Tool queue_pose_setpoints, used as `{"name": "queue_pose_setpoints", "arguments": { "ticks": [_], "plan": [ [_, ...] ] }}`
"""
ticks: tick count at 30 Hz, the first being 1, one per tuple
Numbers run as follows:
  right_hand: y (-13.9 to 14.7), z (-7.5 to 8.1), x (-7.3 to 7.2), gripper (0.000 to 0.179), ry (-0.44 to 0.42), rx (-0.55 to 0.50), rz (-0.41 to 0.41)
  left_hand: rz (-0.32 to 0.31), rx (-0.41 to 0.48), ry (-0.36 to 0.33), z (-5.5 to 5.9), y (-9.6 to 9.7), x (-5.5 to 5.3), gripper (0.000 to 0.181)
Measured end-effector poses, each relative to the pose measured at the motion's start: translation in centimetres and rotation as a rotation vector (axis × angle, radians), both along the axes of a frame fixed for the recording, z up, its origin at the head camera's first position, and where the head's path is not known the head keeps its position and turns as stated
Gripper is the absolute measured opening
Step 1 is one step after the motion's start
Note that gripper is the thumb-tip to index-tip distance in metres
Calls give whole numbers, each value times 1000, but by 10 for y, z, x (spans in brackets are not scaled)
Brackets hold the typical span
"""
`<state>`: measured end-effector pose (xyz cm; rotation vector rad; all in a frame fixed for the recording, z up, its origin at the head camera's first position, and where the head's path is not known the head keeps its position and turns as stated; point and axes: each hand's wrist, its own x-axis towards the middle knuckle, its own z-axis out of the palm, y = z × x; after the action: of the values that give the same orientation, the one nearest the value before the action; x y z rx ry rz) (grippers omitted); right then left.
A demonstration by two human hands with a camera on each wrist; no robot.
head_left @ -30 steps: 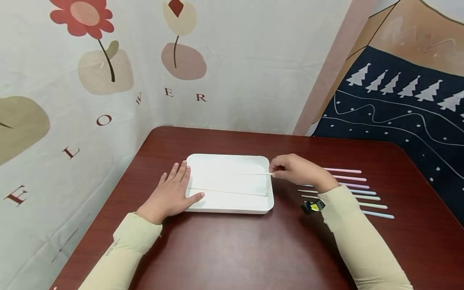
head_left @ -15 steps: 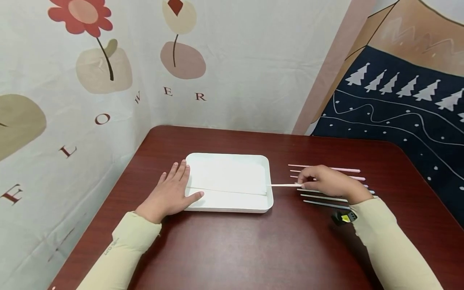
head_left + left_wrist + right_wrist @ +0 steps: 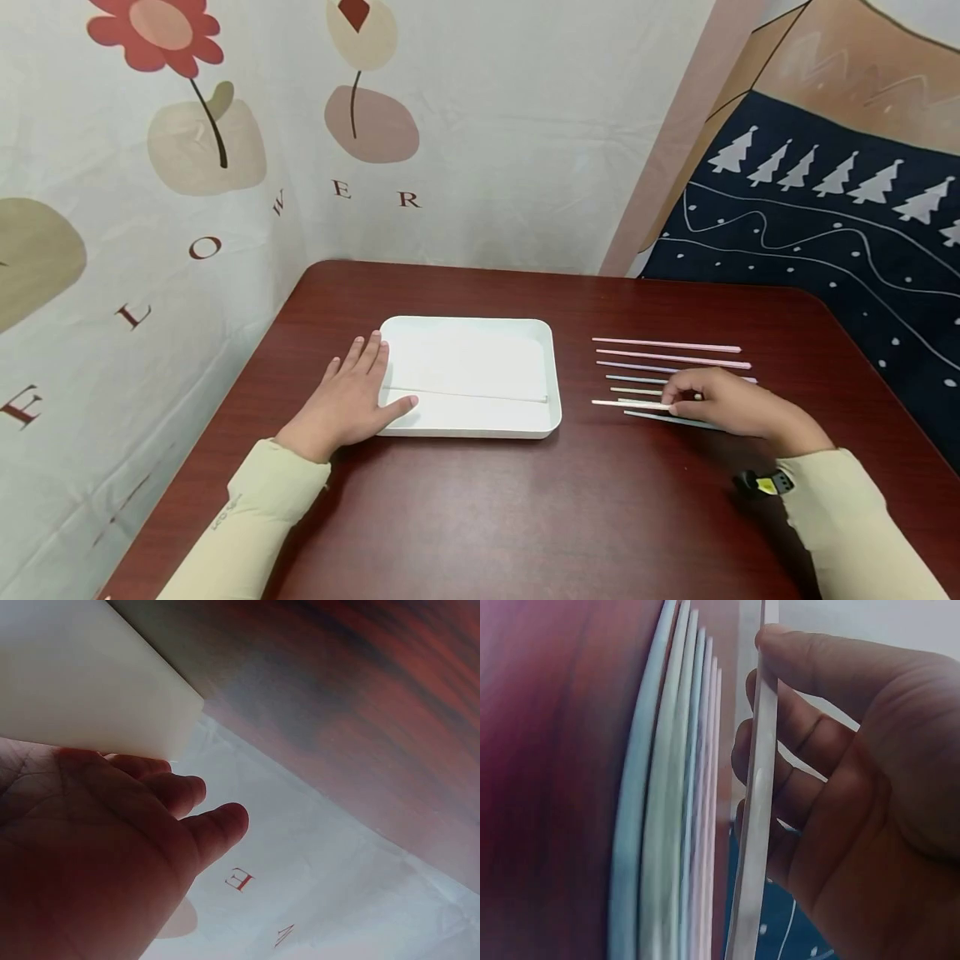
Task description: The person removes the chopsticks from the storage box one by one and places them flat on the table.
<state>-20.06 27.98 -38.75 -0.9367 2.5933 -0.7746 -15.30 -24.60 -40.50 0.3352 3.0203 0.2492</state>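
My right hand [image 3: 727, 408] pinches a pale, whitish chopstick [image 3: 624, 404] between thumb and fingers, to the right of the tray. In the right wrist view this chopstick [image 3: 760, 772] runs past the fingertips, beside a row of pastel chopsticks [image 3: 656, 787]. That row, pink, lilac, blue and green, lies side by side on the table, partly hidden by the right hand in the head view. My left hand [image 3: 347, 404] rests spread on the left edge of a white rectangular tray [image 3: 472, 350]. A thin line crosses the tray floor. The tray's pale side [image 3: 90, 682] shows above the left hand's fingers [image 3: 217, 829].
The dark red-brown table [image 3: 480, 517] has rounded far corners. Behind it hangs a white cloth [image 3: 517, 192] with flowers and letters, and at the right a dark blue cloth [image 3: 825, 225] with white trees. A small black device [image 3: 763, 483] sits at the right cuff.
The right hand has moved right, away from the tray, drawing the pale chopstick out over the row of chopsticks. The left hand has stayed on the tray edge.
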Motion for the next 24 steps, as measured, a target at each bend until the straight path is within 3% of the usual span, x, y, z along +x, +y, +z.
{"name": "queue_pose_setpoints", "arguments": {
  "ticks": [9, 24],
  "plan": [
    [29, -6, 17, 13, 16, 76, -61, 0, -1, -6, -3, 0, -2, 109],
    [43, -14, 24, 16, 1, 106, -87, -4, 2, -4, -2, 0, -2, 106]
  ]
}}
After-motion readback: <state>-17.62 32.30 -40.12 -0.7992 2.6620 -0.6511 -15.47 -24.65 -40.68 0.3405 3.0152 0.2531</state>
